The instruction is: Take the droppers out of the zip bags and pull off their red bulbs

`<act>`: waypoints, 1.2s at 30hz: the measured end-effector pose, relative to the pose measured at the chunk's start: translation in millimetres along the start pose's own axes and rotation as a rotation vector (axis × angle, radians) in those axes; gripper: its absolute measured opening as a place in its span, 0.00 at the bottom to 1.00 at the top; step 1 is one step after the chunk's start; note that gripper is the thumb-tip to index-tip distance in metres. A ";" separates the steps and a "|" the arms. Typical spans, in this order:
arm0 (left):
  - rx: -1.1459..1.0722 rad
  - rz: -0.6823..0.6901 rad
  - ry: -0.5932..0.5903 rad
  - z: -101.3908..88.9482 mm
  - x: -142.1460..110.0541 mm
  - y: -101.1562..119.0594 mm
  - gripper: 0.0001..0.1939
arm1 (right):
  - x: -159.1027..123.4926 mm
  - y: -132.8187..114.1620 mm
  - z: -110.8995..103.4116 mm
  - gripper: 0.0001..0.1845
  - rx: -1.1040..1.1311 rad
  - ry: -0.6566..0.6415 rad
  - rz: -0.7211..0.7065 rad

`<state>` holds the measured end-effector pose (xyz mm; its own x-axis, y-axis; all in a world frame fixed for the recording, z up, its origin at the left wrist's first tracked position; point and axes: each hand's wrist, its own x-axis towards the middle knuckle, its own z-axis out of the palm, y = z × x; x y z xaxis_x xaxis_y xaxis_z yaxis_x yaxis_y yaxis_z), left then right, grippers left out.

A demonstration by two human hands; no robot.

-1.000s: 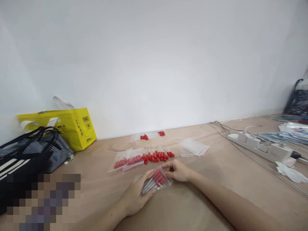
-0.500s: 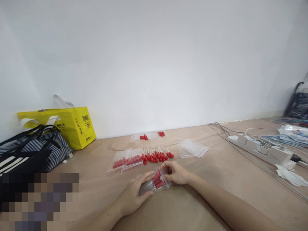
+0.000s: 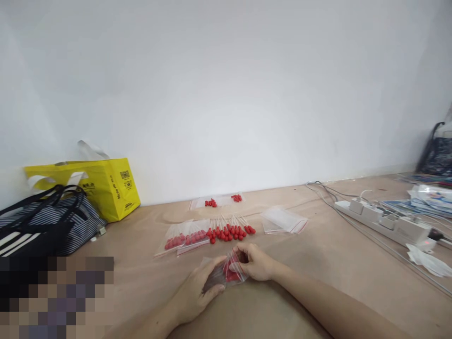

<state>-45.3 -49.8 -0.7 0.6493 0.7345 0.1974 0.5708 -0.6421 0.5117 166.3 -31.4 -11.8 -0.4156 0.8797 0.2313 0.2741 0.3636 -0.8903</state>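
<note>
A clear zip bag (image 3: 231,277) with red-tipped sticks inside lies between my hands, just above the table. My left hand (image 3: 203,287) grips its left side, thumb below and fingers above. At the bag's right end, by the red-lined edge, the fingers of my right hand (image 3: 254,262) are closed on the plastic. Beyond my hands lies a row of loose red-tipped sticks (image 3: 229,230), their pale shafts pointing to the wall. Left of them rest two filled zip bags (image 3: 192,238). A stack of flat zip bags (image 3: 283,220) lies to the right.
More red-tipped sticks (image 3: 211,203) lie on a bag by the wall. At left stand a yellow shopping bag (image 3: 120,188) and a striped bag (image 3: 81,216). A white power strip (image 3: 384,223) with cables and a crumpled tissue (image 3: 429,261) are at right.
My right fingers have moved slightly down and left along the bag's edge, covering more of it. The left hand keeps its hold in nearly the same place.
</note>
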 end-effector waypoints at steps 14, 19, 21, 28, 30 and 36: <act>0.020 -0.040 -0.034 -4.5 1.3 5.9 0.26 | 1.7 1.0 -16.5 0.13 0.438 0.096 0.106; 0.037 -0.035 -0.032 -7.3 -1.7 0.7 0.26 | -0.8 0.5 -42.9 0.10 0.349 0.171 0.029; 0.044 -0.032 -0.027 -7.8 -2.7 -0.6 0.25 | -3.3 4.6 -63.8 0.10 0.306 0.289 0.018; 0.049 -0.048 -0.014 -8.1 -3.4 -0.4 0.23 | -3.5 33.8 -110.5 0.18 0.178 0.777 0.004; 0.056 -0.057 -0.016 -9.7 -3.1 3.8 0.23 | 1.9 40.1 -104.9 0.20 0.121 0.832 0.016; 0.083 -0.080 -0.046 -14.7 -1.5 16.3 0.22 | 17.8 46.3 -70.9 0.18 -0.104 0.849 0.083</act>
<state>-44.4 -58.1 19.6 0.6215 0.7744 0.1187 0.6602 -0.5992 0.4528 233.0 22.9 -21.1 0.3878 0.8211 0.4189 0.3705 0.2773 -0.8865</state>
